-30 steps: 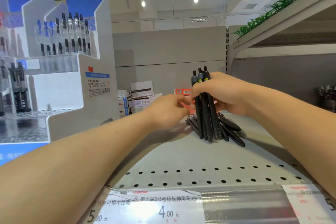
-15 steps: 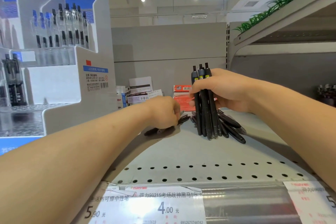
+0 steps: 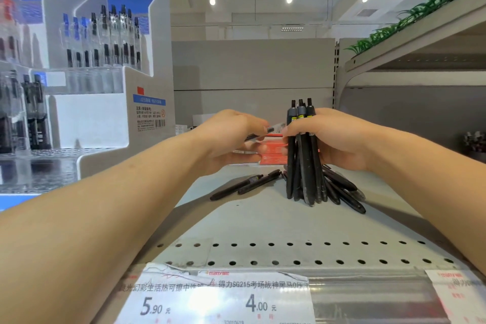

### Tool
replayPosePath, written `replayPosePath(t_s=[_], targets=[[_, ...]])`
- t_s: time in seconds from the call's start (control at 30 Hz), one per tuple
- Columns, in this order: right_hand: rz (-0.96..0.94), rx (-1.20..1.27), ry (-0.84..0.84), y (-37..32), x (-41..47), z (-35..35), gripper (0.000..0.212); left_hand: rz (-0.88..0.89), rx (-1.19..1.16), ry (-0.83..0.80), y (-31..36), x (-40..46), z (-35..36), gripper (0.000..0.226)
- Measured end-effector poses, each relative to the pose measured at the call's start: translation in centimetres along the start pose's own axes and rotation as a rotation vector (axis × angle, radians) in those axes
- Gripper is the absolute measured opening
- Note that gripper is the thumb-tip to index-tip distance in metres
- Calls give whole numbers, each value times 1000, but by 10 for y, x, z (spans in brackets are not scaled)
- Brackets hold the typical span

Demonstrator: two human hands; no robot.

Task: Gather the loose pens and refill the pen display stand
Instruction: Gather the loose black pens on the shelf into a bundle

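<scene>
I am in the gathering step: my right hand (image 3: 339, 139) grips a bundle of black pens (image 3: 302, 155) upright, tips resting on the shelf (image 3: 263, 223) about its middle, toward the right side. My left hand (image 3: 231, 139) pinches one clear pen (image 3: 273, 129) between the fingertips and holds it just beside the bundle, its end close to the right fingers. So both hands are closed on pens, none is free. Two black pens (image 3: 247, 183) lie loose on the shelf just left of the bundle, and some more pens (image 3: 344, 192) lie fanned out behind and to the right of it, touching its foot. I judge the next move is to slide the clear pen into the right hand's hold, then to pick the loose ones, and only after this to carry all to the pen display stand (image 3: 105, 87), which stands at the left end of the shelf with pens already in its upper tier. On the front edge, a price label (image 3: 215, 297) reads "5.90" and "4.00", with "SG215" and a small red word that looks like "many". The stand has blue headers with Chinese characters too blurred for me to read.
</scene>
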State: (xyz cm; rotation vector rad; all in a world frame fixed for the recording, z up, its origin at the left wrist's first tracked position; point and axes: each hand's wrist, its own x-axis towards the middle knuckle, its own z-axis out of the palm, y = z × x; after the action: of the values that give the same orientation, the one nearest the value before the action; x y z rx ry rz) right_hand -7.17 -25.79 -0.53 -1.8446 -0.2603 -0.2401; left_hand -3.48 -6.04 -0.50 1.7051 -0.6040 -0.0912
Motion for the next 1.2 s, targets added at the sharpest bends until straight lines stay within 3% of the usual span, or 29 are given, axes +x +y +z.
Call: replayPosePath(t_s=[0.07,0.17,0.3,0.43,0.5,0.67,0.8,1.07,1.2], targets=[[8,-4,28,-1,0,0,51,-7,-6,-6,-1,-1,1,18],[4,-23,53,-2,-2,2,38,-10,62,-3,-1,0,-2,17],[-53,-38,49,-2,-3,7,15,24,320,-89,-5,0,-1,9],[-111,-67,20,-1,-5,12,21,174,554,-87,-7,2,8,6],[-139,-51,26,-1,-5,12,12,220,711,-108,-4,2,7,10],[-132,-3,40,-3,-6,14,9,140,1055,-47,-13,7,-8,22],[-106,33,-43,-4,-10,18,11,-39,1266,-168,-27,15,-2,37],[-76,42,-105,-2,-12,19,16,-208,1105,-175,-22,16,-5,39],[-59,68,-126,-1,-9,18,20,-75,817,-49,-14,10,-10,15]])
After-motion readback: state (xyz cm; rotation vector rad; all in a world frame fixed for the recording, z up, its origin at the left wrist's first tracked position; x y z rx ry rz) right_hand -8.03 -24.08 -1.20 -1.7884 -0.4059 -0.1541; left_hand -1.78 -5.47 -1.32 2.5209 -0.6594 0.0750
